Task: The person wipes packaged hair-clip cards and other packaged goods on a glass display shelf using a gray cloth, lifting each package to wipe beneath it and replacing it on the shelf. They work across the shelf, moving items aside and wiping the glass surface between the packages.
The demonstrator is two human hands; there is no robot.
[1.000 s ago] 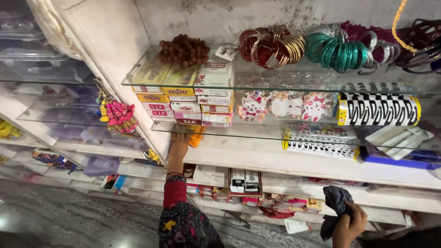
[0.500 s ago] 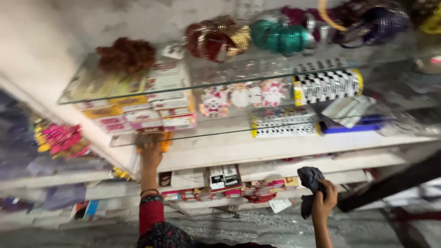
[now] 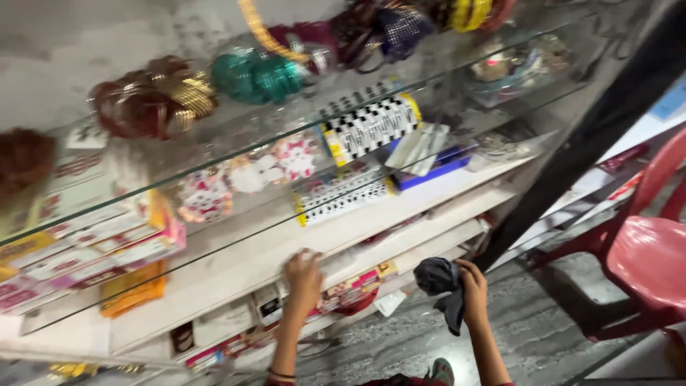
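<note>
We see our left hand (image 3: 304,275) lying flat on the white shelf board (image 3: 236,268), fingers close together and pressing down, with nothing pinched in it. Our right hand (image 3: 471,282) is lower and off to the right, out in front of the shelves, and it is bunched tight around a dark grey cloth (image 3: 443,286). Part of the cloth hangs down below the fist.

The cloth is well to the right of the spot where the left hand rests, and a bit lower. It droops mostly up and down. The left hand is the one already on the white board; the right hand, with the cloth, is near the board's front edge but not touching it.

Just above the left hand is a glass shelf (image 3: 400,182) with a black-and-white checked pack (image 3: 371,129) and small pink and white flower clips (image 3: 250,175). Higher up sit green bangles (image 3: 261,75) and red and gold bangles (image 3: 153,96). Stacks of flat boxes (image 3: 93,243) sit to the left (the picture is blurry here). A red plastic chair (image 3: 647,250) stands on the floor at the far right.
</note>
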